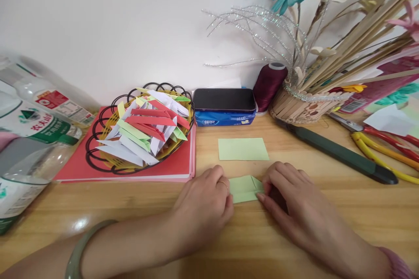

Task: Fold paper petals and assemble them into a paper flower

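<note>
A partly folded light green paper (242, 189) lies on the wooden table between my two hands. My left hand (207, 202), with a ring on one finger, is closed on the paper's left end. At its right end my right hand (291, 200) pinches the paper between thumb and fingers, where a corner is folded over. Just beyond it lies a flat green paper rectangle (243, 149), touched by neither hand. Folded red, white and green paper pieces (149, 124) fill a yellow basket with a dark looped rim (106, 163) at the left.
Under the basket are red paper sheets (78, 169). Plastic bottles (36, 117) lie at the left. A phone (224, 98) rests on a blue packet (225, 118), beside maroon thread (270, 85). Right are a flower holder (304, 107), a dark green tool (343, 154) and scissors (366, 139).
</note>
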